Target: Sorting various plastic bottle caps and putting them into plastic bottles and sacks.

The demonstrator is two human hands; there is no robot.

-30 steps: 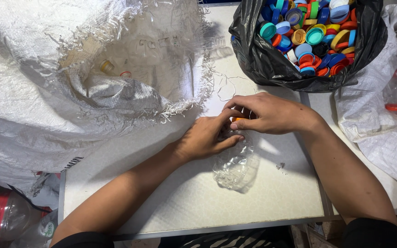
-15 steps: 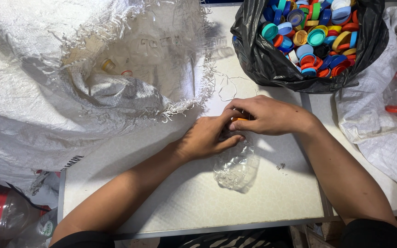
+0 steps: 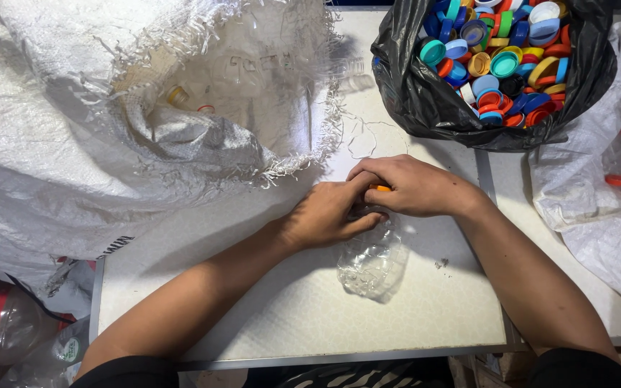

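The white tabletop (image 3: 253,316) carried a crushed clear plastic bottle (image 3: 372,259), a woven white sack (image 3: 109,144) and a black bag of bottle caps (image 3: 425,93).

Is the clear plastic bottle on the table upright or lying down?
Lying down: the crumpled clear plastic bottle lies flat on the white table, neck under both hands.

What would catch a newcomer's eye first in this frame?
Both hands, left hand and right hand, meet mid-table on a crushed clear plastic bottle with an orange cap. Top right, a black bag brims with colourful bottle caps; a frayed white woven sack fills the left.
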